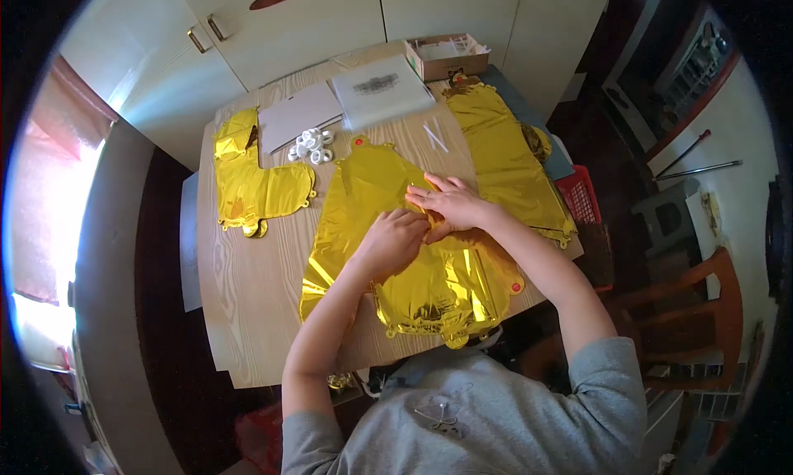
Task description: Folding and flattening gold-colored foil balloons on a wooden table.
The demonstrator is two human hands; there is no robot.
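Free tabletop (256, 293) left, gold foil (421, 289) central

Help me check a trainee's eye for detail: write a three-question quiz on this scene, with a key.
1. True or false: the left hand and right hand both touch the middle gold foil balloon.
2. Which stands near the table's far edge?
a) red basket
b) open cardboard box
c) wooden chair
3. What is heaped between the middle balloon and the L-shaped gold balloon?

Key: 1. True. 2. b. 3. Small white ring-shaped rolls.
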